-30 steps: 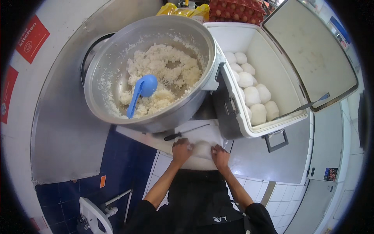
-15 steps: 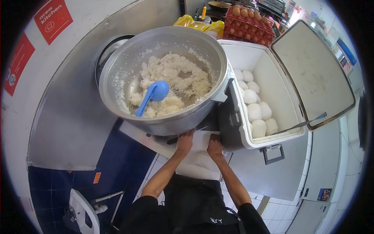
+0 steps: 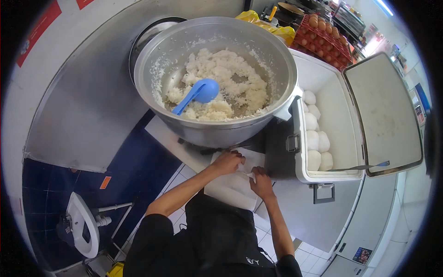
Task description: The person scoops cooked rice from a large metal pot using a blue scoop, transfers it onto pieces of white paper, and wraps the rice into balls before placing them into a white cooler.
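Note:
On the counter's near edge lies white paper [image 3: 233, 187], with part of it spreading beyond my hands toward the pot. My left hand [image 3: 229, 162] is closed over the paper's left part, fingers bent at its edge. To the right, my right hand [image 3: 262, 185] pinches a raised edge of the same paper. What lies under the paper, if anything, is hidden. Just beyond my hands stands a large metal pot [image 3: 212, 128] of cooked white rice [image 3: 226, 74]. A blue rice scoop [image 3: 203, 92] rests on the rice inside it.
At right, an open cooler box [image 3: 302, 168] holds several white wrapped bundles [image 3: 314, 141]; its lid [image 3: 383, 111] leans outward. Red trays of eggs [image 3: 323, 39] and a yellow plastic bag [image 3: 272, 28] stand behind. A white sink [image 3: 83, 226] is low at left.
My hands have come back from the paper's far side toward me, the right one lifting an edge of it. The whole view has shifted slightly.

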The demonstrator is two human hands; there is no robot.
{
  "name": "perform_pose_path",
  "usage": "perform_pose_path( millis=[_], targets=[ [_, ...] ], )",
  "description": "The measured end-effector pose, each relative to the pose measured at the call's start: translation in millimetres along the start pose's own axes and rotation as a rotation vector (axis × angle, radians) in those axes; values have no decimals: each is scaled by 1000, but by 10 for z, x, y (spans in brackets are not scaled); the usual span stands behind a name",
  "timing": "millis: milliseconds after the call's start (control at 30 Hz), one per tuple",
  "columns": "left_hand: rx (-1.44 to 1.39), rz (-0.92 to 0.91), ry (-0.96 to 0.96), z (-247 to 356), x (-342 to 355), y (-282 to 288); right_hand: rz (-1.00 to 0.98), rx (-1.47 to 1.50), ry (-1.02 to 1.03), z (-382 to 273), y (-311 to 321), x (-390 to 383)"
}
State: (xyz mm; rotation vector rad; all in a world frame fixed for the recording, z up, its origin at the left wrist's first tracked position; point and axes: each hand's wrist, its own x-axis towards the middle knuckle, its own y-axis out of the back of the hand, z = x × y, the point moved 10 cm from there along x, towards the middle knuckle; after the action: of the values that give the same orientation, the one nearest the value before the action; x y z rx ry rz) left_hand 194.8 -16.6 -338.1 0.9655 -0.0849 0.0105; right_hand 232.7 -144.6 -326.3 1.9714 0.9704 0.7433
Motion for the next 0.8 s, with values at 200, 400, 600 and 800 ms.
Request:
perform_pose_path(
  millis=[200,400,600,800],
  targets=[
    [77,110,21,37,-429,268,5,92,-8,-117,36,-352],
    [-8,293,0,190,-804,267,129,79,4,-98,45,-634],
    [-50,347,24,17,-1172,-104,179,62,50,86,-214,-889],
    [-61,294,18,-62,-1239,-390,173,91,27,95,-338,-891]
  ],
)
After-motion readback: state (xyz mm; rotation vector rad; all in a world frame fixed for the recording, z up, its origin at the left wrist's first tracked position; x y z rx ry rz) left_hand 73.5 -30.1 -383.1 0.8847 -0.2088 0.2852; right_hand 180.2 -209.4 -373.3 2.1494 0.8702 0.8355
